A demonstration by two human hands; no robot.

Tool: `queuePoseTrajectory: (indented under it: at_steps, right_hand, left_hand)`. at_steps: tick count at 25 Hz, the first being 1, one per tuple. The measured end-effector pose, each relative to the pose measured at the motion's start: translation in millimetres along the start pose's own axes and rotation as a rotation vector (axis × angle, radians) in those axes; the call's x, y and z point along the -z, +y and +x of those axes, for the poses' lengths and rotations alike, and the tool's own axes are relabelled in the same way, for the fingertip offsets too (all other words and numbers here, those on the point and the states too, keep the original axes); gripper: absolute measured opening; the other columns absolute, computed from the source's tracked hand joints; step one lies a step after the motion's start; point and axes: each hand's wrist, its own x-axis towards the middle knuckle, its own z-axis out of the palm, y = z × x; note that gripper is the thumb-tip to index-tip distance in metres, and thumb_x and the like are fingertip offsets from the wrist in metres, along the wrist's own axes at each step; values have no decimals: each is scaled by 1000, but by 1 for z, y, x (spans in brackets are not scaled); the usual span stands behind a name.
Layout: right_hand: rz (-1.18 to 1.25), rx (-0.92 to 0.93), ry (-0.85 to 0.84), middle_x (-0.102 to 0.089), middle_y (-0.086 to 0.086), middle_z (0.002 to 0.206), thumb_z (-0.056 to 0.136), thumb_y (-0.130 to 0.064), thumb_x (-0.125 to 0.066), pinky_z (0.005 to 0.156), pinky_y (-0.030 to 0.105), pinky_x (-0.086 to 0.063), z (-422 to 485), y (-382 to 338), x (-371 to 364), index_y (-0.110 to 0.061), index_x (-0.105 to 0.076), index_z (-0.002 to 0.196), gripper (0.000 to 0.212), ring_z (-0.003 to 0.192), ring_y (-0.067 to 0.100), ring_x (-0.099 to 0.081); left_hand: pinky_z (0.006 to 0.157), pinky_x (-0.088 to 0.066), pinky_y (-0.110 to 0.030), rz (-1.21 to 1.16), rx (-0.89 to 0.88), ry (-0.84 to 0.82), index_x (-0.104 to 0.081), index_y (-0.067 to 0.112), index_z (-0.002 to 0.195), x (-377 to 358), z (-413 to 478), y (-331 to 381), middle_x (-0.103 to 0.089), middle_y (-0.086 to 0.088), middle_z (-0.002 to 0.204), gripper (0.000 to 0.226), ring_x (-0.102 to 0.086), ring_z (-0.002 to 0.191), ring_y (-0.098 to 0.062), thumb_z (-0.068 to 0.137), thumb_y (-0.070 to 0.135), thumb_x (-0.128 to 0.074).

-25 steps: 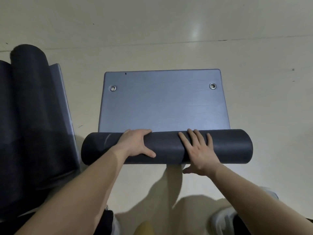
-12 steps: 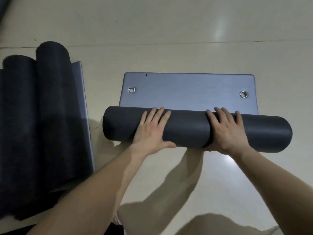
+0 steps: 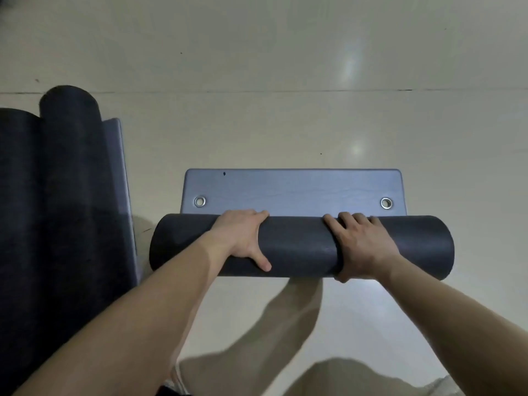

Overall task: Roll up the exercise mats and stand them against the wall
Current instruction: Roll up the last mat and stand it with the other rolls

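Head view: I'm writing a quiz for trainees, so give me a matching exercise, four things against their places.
1. left hand
2. right hand
3. flat blue-grey mat end with metal eyelets
4. other dark rolled mats

a. holds right half of the dark grey foam mat roll
b. left edge of view
c. holds the roll's left half
d. lies unrolled beyond the roll

Pairs: 1-c, 2-a, 3-d, 4-b.

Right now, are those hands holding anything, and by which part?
Yes. Both grip the mat roll: the left hand left of its middle, the right hand right of it, each curled over its top.
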Motion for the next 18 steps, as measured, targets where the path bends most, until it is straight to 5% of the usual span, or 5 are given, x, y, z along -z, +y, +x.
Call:
queuePoseTrajectory:
  at_steps: [3,5,11,14,18]
  right_hand:
    - [-19,69,-72,-49,1,127,53,-68,-78,95,45,-46,-34,-20,-15,-31,-19,148,118,112,28,-52]
    - [30,39,-77,-49,2,131,54,-67,-80,98,47,-47,-38,-22,-13,-31,-18,150,120,117,29,-52]
    - [35,-110,99,-16,24,169,66,-49,-86,114,74,-16,-84,-74,-57,-16,-6,164,131,155,46,-16]
    - [58,-43,112,-3,17,172,72,-65,-81,119,73,-8,-38,-41,-26,-26,16,159,136,159,37,-2]
    - [26,-55,136,-18,13,167,61,-89,-68,122,68,-8,21,0,19,-30,-2,162,135,157,35,-10]
  left_hand:
    - [125,-14,-45,34,9,126,-9,18,161,-59,-56,18,-18,-4,168,127,-15,154,-26,65,80,-65]
    - [126,-2,-49,146,25,199,2,17,162,-88,-81,26,-1,-6,171,132,1,157,-30,67,82,-62]
    - [122,-20,-42,-77,-60,54,-25,22,158,-19,-34,8,-36,-2,160,125,-28,148,-26,58,68,-85]
    - [126,-5,-45,-175,72,307,-26,26,159,-27,-40,5,-22,-1,168,98,-13,155,-26,81,65,-70]
    - [125,4,-49,31,113,470,1,28,162,-49,-33,-6,5,-3,171,113,8,157,-30,80,77,-58]
